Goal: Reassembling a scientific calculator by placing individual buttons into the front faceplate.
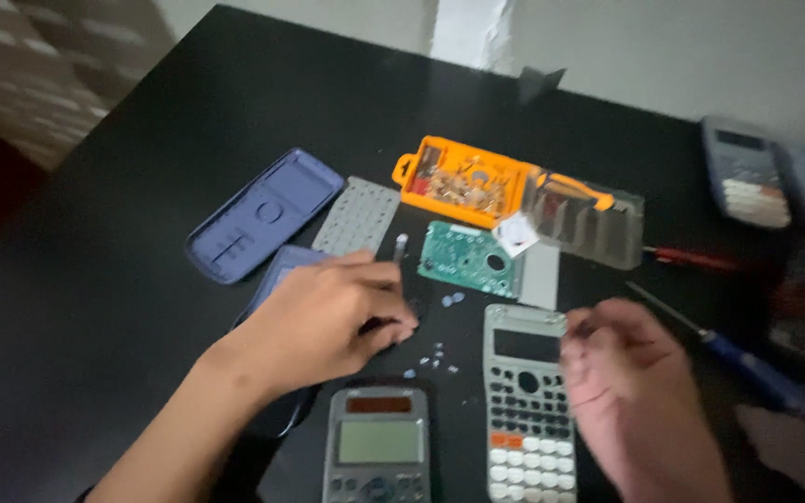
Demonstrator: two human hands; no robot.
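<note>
While a dismantled calculator lies spread over the black table (95, 307), the head view shows the left hand (328, 321) curled with fingertips pinched on a slim dark tool (400, 256), its pale tip pointing up beside the green circuit board (468, 259). Tiny loose screws (435, 354) are scattered just beside that hand. The right hand (626, 373) is blurred, fingers loosely bent above a grey keypad faceplate (525, 391); whether anything is pinched cannot be told. A second calculator (376, 445) sits near the left wrist. Judged from this, small-part handling is in hand; care with the screws is called for next
</note>
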